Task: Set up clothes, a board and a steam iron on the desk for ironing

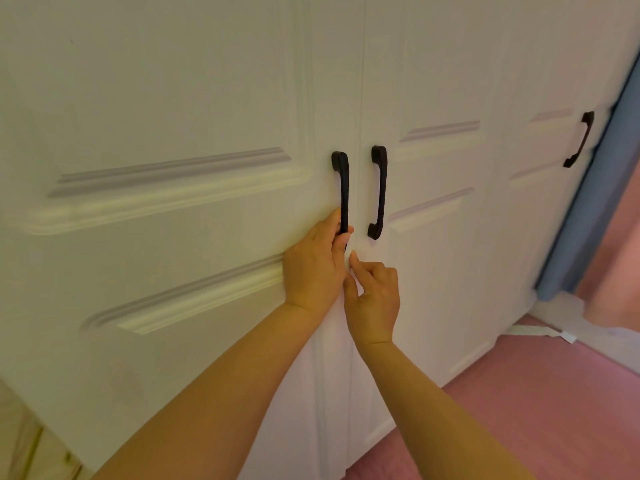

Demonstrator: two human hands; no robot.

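White wardrobe doors (173,209) fill the view, both shut, above pink floor (540,403). My left hand (313,268) is curled round the lower end of the left door's upright black handle (341,192). My right hand (375,299), loosely curled, holds nothing, fingertip at the seam just below. Clothes, board and iron are not visible; presumably behind these doors.

Head view, sole camera: looking forward and slightly down, sitting close to the white wardrobe doors (173,237). Tilting; pink floor (519,427) showing right of the doors.
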